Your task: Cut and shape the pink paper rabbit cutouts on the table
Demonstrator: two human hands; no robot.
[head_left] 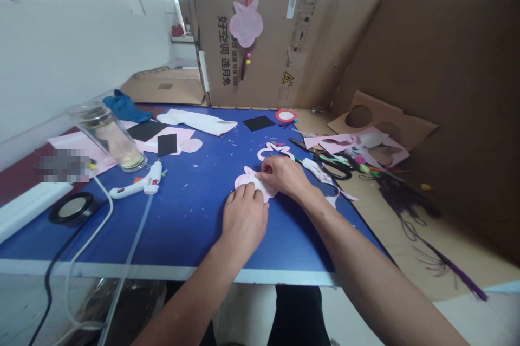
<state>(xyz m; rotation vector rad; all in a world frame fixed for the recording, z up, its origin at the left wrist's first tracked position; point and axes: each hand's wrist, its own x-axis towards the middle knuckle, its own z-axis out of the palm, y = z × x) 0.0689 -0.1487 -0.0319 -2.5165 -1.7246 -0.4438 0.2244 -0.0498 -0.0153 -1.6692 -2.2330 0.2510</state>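
On the blue tabletop lies a pink-and-white flower-shaped cutout (266, 192) with a pointed top, partly covered by my hands. My left hand (246, 213) rests over its lower left part, fingers laid flat and pressing it down. My right hand (284, 175) is closed in a pinch at the cutout's upper right edge; its fingertips are partly hidden. Just beyond the right hand is a pink outline frame (264, 152) of similar shape. A finished-looking pink cutout (246, 24) hangs on the cardboard wall, with beads and a dark tassel below it.
At the left are a glue gun (150, 179) with its cord, a roll of black tape (73, 208) and a tilted glass jar (117, 137). To the right lie black scissors (333, 164), pink paper scraps (365, 145) and dark tassels (406, 197). Cardboard walls (309, 32) close off the back and right.
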